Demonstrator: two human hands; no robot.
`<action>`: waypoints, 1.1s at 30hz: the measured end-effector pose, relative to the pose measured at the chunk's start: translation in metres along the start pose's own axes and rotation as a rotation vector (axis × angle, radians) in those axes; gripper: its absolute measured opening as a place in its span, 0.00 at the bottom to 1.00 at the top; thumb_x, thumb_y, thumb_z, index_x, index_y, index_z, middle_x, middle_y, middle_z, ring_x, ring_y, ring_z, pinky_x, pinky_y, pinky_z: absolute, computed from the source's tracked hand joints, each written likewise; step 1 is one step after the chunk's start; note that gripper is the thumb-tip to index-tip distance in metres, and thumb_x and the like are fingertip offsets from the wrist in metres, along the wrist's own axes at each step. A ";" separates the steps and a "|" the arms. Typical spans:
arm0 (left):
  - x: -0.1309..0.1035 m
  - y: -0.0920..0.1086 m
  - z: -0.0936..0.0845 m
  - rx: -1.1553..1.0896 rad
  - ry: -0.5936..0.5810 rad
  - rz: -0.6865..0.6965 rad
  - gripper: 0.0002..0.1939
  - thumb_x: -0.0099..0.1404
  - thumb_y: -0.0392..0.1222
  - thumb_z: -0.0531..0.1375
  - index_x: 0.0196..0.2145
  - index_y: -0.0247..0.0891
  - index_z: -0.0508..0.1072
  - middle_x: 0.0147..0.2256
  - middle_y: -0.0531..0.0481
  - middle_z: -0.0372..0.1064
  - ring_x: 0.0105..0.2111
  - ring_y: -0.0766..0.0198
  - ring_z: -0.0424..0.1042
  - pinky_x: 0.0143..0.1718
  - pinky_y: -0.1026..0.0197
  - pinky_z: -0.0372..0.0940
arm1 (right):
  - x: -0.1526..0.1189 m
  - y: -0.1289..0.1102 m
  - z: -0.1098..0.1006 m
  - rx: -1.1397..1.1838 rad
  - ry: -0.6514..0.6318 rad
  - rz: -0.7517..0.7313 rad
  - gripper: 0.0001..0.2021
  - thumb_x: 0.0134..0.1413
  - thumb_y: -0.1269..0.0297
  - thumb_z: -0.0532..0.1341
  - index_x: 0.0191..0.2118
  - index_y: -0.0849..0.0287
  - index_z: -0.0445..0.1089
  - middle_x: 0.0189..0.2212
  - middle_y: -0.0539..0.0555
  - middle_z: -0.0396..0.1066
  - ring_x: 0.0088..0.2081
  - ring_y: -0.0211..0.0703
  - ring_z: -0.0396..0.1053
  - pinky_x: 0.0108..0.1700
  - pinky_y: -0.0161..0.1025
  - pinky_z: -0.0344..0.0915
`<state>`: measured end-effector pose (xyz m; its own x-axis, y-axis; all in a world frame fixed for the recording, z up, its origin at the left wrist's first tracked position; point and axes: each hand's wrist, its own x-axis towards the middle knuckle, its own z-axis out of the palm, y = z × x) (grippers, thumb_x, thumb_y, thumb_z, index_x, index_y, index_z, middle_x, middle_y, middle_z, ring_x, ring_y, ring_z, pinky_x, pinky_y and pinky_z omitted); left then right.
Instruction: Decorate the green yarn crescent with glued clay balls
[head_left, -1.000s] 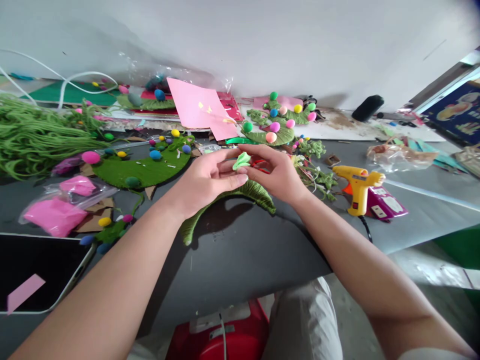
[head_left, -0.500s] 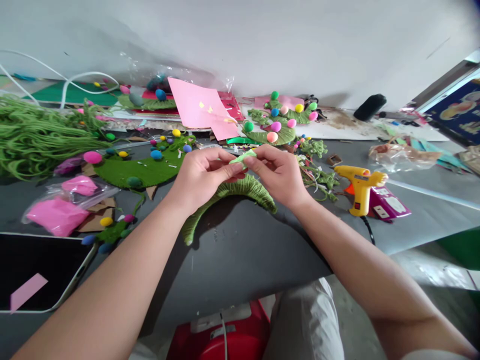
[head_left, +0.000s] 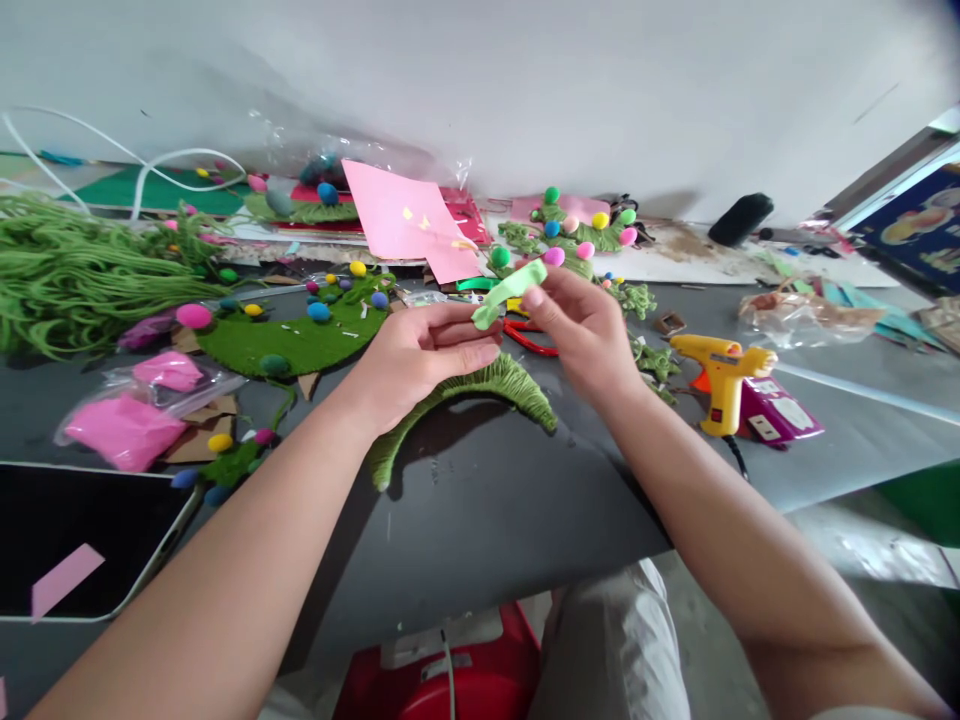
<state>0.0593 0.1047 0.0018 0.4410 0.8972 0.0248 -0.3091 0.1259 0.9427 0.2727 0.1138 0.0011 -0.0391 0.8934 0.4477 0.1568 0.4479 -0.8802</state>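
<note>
Pinching a pale green strip (head_left: pixel 511 292), the right hand (head_left: pixel 592 325) is near the left hand (head_left: pixel 401 355), whose fingers curl loosely, parted from its thumb; a green crescent (head_left: pixel 501 378) lies back from the worktop's (head_left: pixel 487 510) near edge.

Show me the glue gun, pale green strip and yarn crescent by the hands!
Glue gun (head_left: pixel 721 368), head view: yellow body.
Pale green strip (head_left: pixel 510 294), head view: its middle.
Yarn crescent (head_left: pixel 496 378), head view: its curved middle.

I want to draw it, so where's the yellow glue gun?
In the head view, the yellow glue gun is on the grey table, right of the right hand, beside the purple box-like item.
</note>
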 end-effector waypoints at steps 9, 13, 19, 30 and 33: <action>0.004 -0.008 -0.001 0.017 0.106 0.048 0.16 0.59 0.50 0.77 0.41 0.40 0.86 0.43 0.46 0.84 0.46 0.52 0.83 0.54 0.50 0.77 | -0.010 0.002 0.013 -0.207 -0.077 -0.122 0.17 0.66 0.46 0.66 0.43 0.55 0.85 0.45 0.58 0.81 0.49 0.49 0.77 0.47 0.44 0.76; 0.004 -0.008 0.001 0.071 0.137 0.060 0.16 0.58 0.51 0.77 0.38 0.38 0.86 0.36 0.47 0.83 0.41 0.54 0.83 0.51 0.50 0.78 | -0.010 -0.002 0.011 -0.175 -0.106 -0.061 0.16 0.65 0.49 0.68 0.49 0.55 0.83 0.46 0.57 0.82 0.47 0.48 0.78 0.44 0.42 0.75; 0.004 -0.011 0.001 0.097 0.110 0.021 0.18 0.57 0.53 0.78 0.39 0.37 0.87 0.35 0.46 0.83 0.38 0.54 0.83 0.50 0.49 0.79 | -0.010 -0.005 0.015 -0.162 -0.142 -0.073 0.17 0.64 0.47 0.68 0.41 0.57 0.82 0.39 0.55 0.83 0.41 0.46 0.78 0.43 0.42 0.75; 0.002 -0.003 0.000 -0.009 0.046 -0.021 0.16 0.59 0.32 0.70 0.46 0.39 0.87 0.45 0.46 0.84 0.53 0.49 0.80 0.64 0.46 0.68 | 0.002 0.000 -0.007 -0.216 0.055 -0.069 0.18 0.65 0.46 0.67 0.43 0.56 0.84 0.38 0.54 0.80 0.41 0.46 0.76 0.44 0.43 0.74; 0.002 -0.003 -0.001 -0.034 -0.048 -0.004 0.21 0.58 0.30 0.69 0.50 0.40 0.86 0.50 0.46 0.83 0.57 0.48 0.78 0.68 0.46 0.63 | 0.000 -0.001 -0.005 -0.171 -0.067 -0.094 0.16 0.66 0.49 0.68 0.48 0.54 0.84 0.49 0.56 0.81 0.54 0.50 0.75 0.53 0.45 0.74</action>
<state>0.0606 0.1069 -0.0011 0.4816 0.8756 0.0373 -0.3356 0.1449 0.9308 0.2775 0.1128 0.0028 -0.1263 0.8506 0.5104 0.3142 0.5223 -0.7928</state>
